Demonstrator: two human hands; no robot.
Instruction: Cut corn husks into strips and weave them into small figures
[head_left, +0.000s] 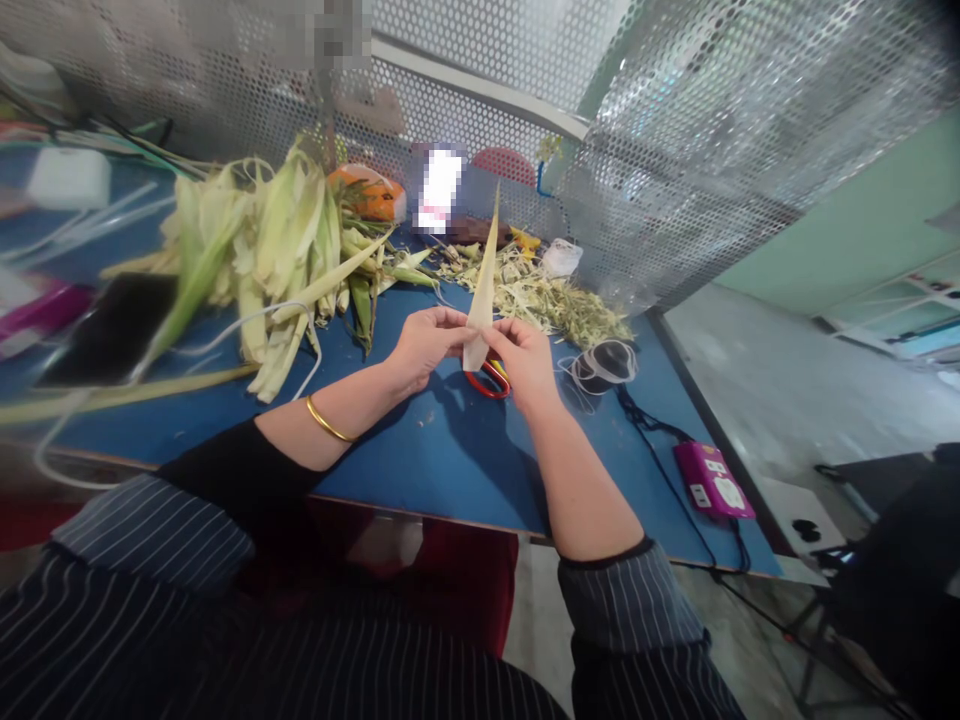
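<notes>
Between both hands I hold a pale corn husk (484, 290), its long pointed tip up and its wide end down. My left hand (429, 348) pinches its lower part from the left. From the other side, my right hand (525, 357) grips the same part with thumb and fingers. Just below the husk, a pair of scissors (489, 382) with red handles lies on the blue table (442, 455), partly hidden by the hands. A large bundle of green and pale husks (277, 240) is heaped to the left.
Husk scraps (577, 305) are piled behind my hands. A spool of cord (602, 366) sits at the right, near a purple power box (712, 480) with black cables. A dark tablet-like device (112, 330) lies at left. Perforated metal panels (487, 90) bound the table's back.
</notes>
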